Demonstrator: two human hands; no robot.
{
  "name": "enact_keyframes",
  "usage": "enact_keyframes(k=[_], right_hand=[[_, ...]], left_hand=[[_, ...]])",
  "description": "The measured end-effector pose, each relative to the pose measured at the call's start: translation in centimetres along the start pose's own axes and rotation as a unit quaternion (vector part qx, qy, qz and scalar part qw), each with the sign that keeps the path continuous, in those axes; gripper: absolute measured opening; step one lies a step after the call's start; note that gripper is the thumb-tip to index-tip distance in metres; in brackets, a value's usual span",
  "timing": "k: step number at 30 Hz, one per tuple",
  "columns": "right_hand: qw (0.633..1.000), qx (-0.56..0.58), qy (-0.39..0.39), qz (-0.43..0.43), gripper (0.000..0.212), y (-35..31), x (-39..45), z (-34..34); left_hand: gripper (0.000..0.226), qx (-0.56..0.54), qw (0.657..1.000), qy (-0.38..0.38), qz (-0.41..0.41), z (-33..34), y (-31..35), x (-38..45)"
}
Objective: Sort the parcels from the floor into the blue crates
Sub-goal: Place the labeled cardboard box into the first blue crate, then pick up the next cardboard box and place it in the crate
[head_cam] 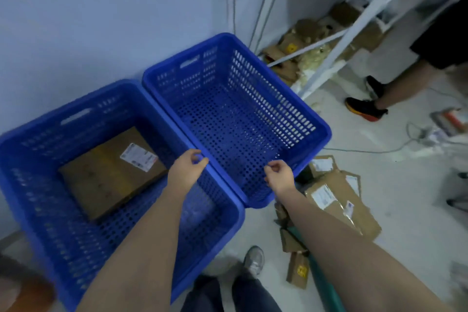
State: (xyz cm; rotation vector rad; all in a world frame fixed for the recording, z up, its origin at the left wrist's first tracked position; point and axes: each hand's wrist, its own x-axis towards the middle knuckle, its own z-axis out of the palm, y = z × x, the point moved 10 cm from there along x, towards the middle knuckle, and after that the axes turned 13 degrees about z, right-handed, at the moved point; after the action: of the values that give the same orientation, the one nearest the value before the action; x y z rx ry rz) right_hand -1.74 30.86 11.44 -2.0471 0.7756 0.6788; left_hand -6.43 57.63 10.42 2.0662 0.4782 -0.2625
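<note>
Arms: both bare to the frame's lower edge, no sleeves, watch or bands in view.
Hands: left hand (187, 171) and right hand (279, 177) ungloved, no rings visible.
Legs: dark navy trousers (229, 295).
Footwear: one grey trainer (254, 261), lighter sole.

The right perforated blue plastic crate (253, 114) is sitting wide open from above, while a flat brown cardboard box (111, 175) is taking up part of the left blue plastic crate (50, 185). Brown cardboard parcels (339, 197) are crowding the pale floor (395, 180) beside the crates; a white metal shelf frame (354, 33) is hemming in the far right.
</note>
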Motion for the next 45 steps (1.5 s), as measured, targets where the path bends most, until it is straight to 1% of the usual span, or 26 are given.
enact_keyframes(k=[2, 5, 8, 11, 13, 16, 17, 18, 19, 21, 22, 23, 24, 27, 31, 32, 34, 35, 36, 37, 38, 41, 42, 43, 44, 45], right_hand=[[0.998, 0.039, 0.034, 0.031, 0.006, 2.5, 1.1, -3.8], [0.99, 0.105, 0.057, 0.076, 0.005, 6.3, 1.9, -8.4], [0.978, 0.158, 0.079, 0.107, 0.006, 10.6, 3.2, -12.8], [0.973, 0.158, 0.089, 0.145, 0.013, 15.2, 4.5, -16.5], [0.969, 0.162, 0.077, 0.171, 0.015, 18.1, 5.0, -18.9], [0.961, 0.173, 0.078, 0.202, 0.017, 22.5, 5.9, -22.8], [0.958, 0.173, 0.08, 0.216, 0.015, 24.0, 6.2, -24.0], [0.954, 0.177, 0.082, 0.226, 0.012, 25.5, 6.6, -25.2], [0.95, 0.186, 0.08, 0.238, 0.012, 27.2, 6.9, -26.2], [0.944, 0.192, 0.073, 0.258, 0.014, 30.4, 8.0, -27.9], [0.945, 0.185, 0.07, 0.261, 0.016, 31.5, 8.3, -28.8], [0.946, 0.177, 0.065, 0.266, 0.016, 32.5, 8.6, -29.5], [0.947, 0.167, 0.059, 0.267, 0.016, 33.2, 8.7, -30.2], [0.94, 0.161, 0.045, 0.296, 0.015, 35.7, 9.4, -31.9], [0.925, 0.168, 0.046, 0.336, 0.025, 38.9, 10.5, -32.5], [0.923, 0.172, 0.051, 0.341, 0.025, 39.5, 10.9, -32.5], [0.913, 0.188, 0.052, 0.359, 0.026, 40.3, 11.9, -32.3], [0.905, 0.197, 0.052, 0.374, 0.029, 40.8, 12.3, -32.2], [0.898, 0.203, 0.053, 0.387, 0.032, 41.4, 12.9, -31.9], [0.891, 0.209, 0.05, 0.399, 0.035, 41.9, 13.3, -31.6], [0.888, 0.212, 0.049, 0.405, 0.037, 42.3, 13.9, -31.2], [0.875, 0.232, 0.06, 0.42, 0.046, 43.5, 15.8, -30.6], [0.873, 0.237, 0.063, 0.421, 0.049, 44.0, 16.6, -30.3], [0.871, 0.242, 0.064, 0.422, 0.051, 44.3, 17.2, -30.0], [0.87, 0.246, 0.065, 0.423, 0.053, 44.9, 18.0, -29.7], [0.868, 0.247, 0.066, 0.426, 0.054, 45.4, 18.6, -29.5]], left_hand=[[0.041, 0.04, 0.999, -0.005, 0.026, 2.1, 3.0, 0.8], [0.041, 0.115, 0.991, -0.024, 0.069, 5.9, 7.2, 1.7], [0.033, 0.137, 0.982, -0.015, 0.127, 10.0, 11.9, 2.0], [0.027, 0.168, 0.969, -0.028, 0.177, 15.0, 16.0, 1.7], [0.024, 0.237, 0.942, -0.054, 0.23, 19.0, 18.5, 0.9], [0.03, 0.383, 0.851, -0.121, 0.338, 26.5, 21.8, -0.8], [0.033, 0.391, 0.839, -0.141, 0.351, 28.8, 22.4, -1.4], [0.033, 0.37, 0.843, -0.156, 0.357, 31.0, 23.2, -1.9], [0.033, 0.321, 0.868, -0.169, 0.34, 32.9, 23.7, -2.2], [0.034, 0.206, 0.923, -0.179, 0.272, 36.0, 24.6, -2.5], [0.036, 0.168, 0.937, -0.186, 0.241, 37.6, 24.9, -2.5], [0.04, 0.152, 0.943, -0.201, 0.217, 39.2, 25.0, -2.7], [0.043, 0.16, 0.94, -0.22, 0.207, 40.7, 25.2, -2.9], [0.053, 0.235, 0.905, -0.279, 0.22, 44.7, 25.0, -3.1], [0.062, 0.274, 0.877, -0.344, 0.195, 47.9, 23.3, -1.6], [0.063, 0.293, 0.861, -0.362, 0.203, 48.5, 23.0, -1.2], [0.061, 0.351, 0.816, -0.395, 0.235, 49.5, 22.4, -0.3], [0.058, 0.378, 0.791, -0.412, 0.248, 49.9, 22.0, 0.2], [0.057, 0.39, 0.776, -0.426, 0.256, 50.4, 21.9, 0.9], [0.057, 0.39, 0.77, -0.438, 0.253, 50.7, 21.6, 1.5], [0.057, 0.378, 0.772, -0.446, 0.25, 51.1, 21.5, 2.2], [0.059, 0.33, 0.809, -0.447, 0.192, 52.7, 20.8, 4.7], [0.062, 0.328, 0.814, -0.446, 0.178, 53.4, 20.2, 5.5], [0.067, 0.344, 0.808, -0.447, 0.17, 54.1, 19.4, 6.2], [0.075, 0.364, 0.79, -0.456, 0.186, 55.2, 18.7, 6.6], [0.082, 0.39, 0.764, -0.471, 0.205, 56.4, 18.1, 6.7]])
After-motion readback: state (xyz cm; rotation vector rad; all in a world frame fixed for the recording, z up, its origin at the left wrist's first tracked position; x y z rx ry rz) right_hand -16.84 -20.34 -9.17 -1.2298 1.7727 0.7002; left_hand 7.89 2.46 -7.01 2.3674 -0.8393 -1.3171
